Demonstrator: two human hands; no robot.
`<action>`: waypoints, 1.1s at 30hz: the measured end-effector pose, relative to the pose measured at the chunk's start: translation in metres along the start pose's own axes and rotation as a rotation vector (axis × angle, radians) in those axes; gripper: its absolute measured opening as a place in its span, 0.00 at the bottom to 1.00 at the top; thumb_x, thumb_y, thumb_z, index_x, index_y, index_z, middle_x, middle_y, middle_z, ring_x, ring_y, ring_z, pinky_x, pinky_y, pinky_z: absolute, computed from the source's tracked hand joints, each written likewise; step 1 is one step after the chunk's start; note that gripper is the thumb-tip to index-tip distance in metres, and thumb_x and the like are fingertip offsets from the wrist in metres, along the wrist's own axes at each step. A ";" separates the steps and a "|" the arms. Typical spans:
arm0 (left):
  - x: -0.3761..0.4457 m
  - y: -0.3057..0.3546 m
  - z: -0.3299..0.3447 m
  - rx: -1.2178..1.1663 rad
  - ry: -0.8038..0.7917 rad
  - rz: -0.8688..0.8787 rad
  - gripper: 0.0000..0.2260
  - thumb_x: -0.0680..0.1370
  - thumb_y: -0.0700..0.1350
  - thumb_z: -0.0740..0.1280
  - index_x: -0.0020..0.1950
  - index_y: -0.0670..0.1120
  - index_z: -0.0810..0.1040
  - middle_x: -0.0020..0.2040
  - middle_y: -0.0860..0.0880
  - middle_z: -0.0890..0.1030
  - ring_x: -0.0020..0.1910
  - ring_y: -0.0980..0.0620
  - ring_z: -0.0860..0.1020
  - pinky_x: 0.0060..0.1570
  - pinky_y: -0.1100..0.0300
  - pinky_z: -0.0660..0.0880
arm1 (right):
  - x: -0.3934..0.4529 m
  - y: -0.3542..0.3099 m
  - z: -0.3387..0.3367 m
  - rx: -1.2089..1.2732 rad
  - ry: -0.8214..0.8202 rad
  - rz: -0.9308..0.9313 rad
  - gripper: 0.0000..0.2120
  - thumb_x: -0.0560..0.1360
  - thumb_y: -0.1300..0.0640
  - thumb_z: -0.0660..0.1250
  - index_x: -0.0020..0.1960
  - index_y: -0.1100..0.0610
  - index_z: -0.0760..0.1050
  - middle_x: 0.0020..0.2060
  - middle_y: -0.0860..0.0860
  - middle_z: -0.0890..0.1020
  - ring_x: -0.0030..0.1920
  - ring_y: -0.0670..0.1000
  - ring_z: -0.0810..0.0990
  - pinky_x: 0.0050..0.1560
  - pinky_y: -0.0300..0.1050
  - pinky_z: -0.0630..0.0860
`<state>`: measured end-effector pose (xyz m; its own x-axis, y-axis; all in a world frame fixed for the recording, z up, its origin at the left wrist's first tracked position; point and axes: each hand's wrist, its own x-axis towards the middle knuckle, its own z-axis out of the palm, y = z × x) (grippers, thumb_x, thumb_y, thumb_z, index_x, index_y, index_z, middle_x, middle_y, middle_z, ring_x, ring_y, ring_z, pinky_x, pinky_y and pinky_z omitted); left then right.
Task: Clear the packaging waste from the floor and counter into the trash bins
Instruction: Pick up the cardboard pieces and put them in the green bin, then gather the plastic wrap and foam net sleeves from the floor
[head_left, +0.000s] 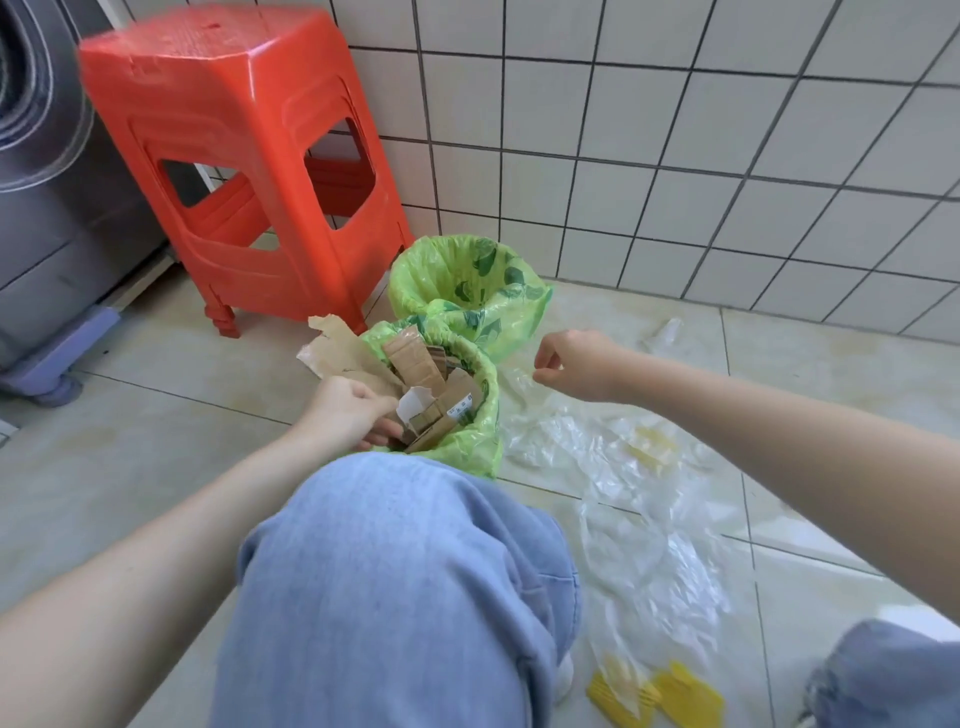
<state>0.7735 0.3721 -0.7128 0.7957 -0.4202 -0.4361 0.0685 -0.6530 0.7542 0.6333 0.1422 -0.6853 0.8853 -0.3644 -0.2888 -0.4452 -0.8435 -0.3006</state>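
Note:
Two small bins lined with green bags stand on the floor by the tiled wall. The near bin (475, 441) is stuffed with brown cardboard pieces (415, 364) and torn brown paper (340, 353). The far bin (467, 275) looks empty. My left hand (348, 413) presses on the cardboard at the near bin's rim, fingers closed on a piece. My right hand (571, 364) hovers to the right of the bins above clear plastic wrap (623, 467), fingers curled with nothing visible in them.
A red plastic stool (244, 156) stands behind the bins, a grey appliance (47, 208) at the left. Clear plastic sheets spread over the floor tiles on the right, with yellow pieces (660, 696) near my knees (395, 597). A small clear scrap (665, 332) lies by the wall.

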 end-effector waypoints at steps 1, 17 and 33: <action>-0.002 0.005 0.005 0.008 -0.045 0.036 0.09 0.77 0.42 0.67 0.37 0.42 0.76 0.37 0.44 0.85 0.34 0.49 0.80 0.34 0.59 0.75 | -0.007 0.004 -0.001 -0.019 -0.018 -0.004 0.14 0.78 0.51 0.61 0.59 0.58 0.75 0.54 0.53 0.80 0.53 0.55 0.78 0.55 0.48 0.76; 0.020 0.062 0.140 0.673 -0.685 0.386 0.03 0.76 0.42 0.68 0.49 0.46 0.80 0.41 0.51 0.83 0.39 0.53 0.82 0.43 0.59 0.78 | -0.108 0.148 0.062 -0.153 -0.483 -0.018 0.12 0.79 0.52 0.59 0.60 0.55 0.72 0.56 0.49 0.78 0.52 0.50 0.72 0.49 0.42 0.69; 0.054 0.022 0.288 1.527 -1.126 1.253 0.19 0.77 0.42 0.58 0.68 0.51 0.65 0.67 0.53 0.67 0.64 0.50 0.68 0.53 0.55 0.73 | -0.132 0.274 0.179 -0.547 -0.221 -0.813 0.04 0.70 0.62 0.66 0.44 0.56 0.74 0.49 0.53 0.78 0.45 0.56 0.77 0.37 0.46 0.76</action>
<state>0.6447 0.1540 -0.8612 -0.5266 -0.5789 -0.6225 -0.8246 0.5260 0.2083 0.3703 0.0299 -0.8922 0.8235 0.4380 -0.3606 0.4559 -0.8892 -0.0390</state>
